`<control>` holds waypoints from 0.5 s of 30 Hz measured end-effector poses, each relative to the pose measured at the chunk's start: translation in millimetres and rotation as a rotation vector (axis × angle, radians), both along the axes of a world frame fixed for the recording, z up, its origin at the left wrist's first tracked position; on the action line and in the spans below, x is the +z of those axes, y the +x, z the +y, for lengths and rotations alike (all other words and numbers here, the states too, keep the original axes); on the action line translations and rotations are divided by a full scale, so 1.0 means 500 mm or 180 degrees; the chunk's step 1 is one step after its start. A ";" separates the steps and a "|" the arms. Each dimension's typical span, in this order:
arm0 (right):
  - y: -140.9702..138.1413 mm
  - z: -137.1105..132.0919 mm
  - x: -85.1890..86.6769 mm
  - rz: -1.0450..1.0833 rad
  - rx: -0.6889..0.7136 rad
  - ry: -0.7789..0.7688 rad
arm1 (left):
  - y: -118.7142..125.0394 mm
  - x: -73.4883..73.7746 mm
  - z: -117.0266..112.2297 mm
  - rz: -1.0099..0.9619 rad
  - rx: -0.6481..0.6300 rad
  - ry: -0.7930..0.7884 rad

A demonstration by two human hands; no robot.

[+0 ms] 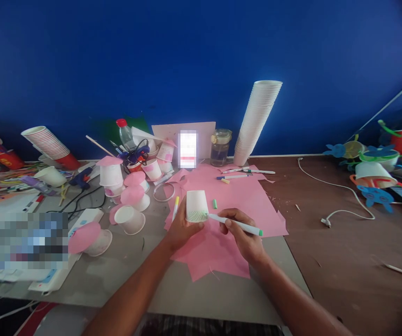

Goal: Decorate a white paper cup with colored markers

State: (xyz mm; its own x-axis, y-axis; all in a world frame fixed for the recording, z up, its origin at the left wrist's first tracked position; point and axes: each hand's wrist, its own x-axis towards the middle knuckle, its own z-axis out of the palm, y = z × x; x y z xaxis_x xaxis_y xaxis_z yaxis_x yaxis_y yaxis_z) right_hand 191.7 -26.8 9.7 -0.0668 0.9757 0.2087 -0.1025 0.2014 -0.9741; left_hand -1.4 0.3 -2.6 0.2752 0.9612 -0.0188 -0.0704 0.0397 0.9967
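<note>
Cup [196, 200]: white, green strokes along its lower part, centre of the frame in the head view, over pink paper [257, 205]. Left hand [179, 231]: grip clamped on the cup's side. Right hand [243, 233]: grip closed round a marker [252, 229], tip at the cup. Judged: cup light, thin-walled, dents easily, little slip; hold lightly near rim or base. Marker light, stiff; pinch the barrel toward the tip.

Right hand [244, 240] with 1 green-ended marker [248, 228] (tip at white cup [196, 203]).

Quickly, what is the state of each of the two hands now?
Left hand: closed, holding the white cup.
Right hand: closed, holding the marker, its tip at the cup.
</note>
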 end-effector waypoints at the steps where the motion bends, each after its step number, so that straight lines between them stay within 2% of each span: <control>1: -0.001 -0.001 0.000 -0.0020 0.0005 0.0005 | 0.001 -0.001 0.000 -0.0002 -0.0015 -0.0004; 15: -0.010 -0.004 0.002 -0.0396 0.0022 0.0292 | 0.005 -0.002 0.000 0.0271 0.0006 0.0315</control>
